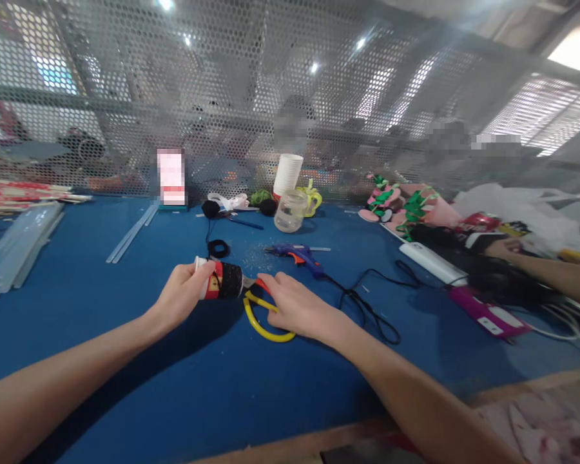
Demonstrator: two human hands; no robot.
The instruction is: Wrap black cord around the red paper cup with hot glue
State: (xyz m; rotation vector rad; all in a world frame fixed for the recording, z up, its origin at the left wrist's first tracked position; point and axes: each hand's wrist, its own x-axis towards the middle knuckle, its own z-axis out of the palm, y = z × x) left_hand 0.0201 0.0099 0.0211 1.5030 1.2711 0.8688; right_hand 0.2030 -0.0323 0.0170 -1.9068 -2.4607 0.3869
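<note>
My left hand (183,291) is closed around a small paper cup (222,280) lying on its side, decorated in red, white and black. My right hand (294,304) rests on the yellow-handled scissors (263,317) on the blue table (125,361), its fingers curled over the orange part of the handle right next to the cup. The scissor blades are hidden behind the cup and my fingers.
A blue hot glue gun (299,254) with a black cord (367,309) lies just beyond. Further back stand a clear jar (290,211), a white cup stack (287,174) and black pompoms (211,208). Another person's arm (551,270) reaches in at right. Glue sticks (19,241) lie at left.
</note>
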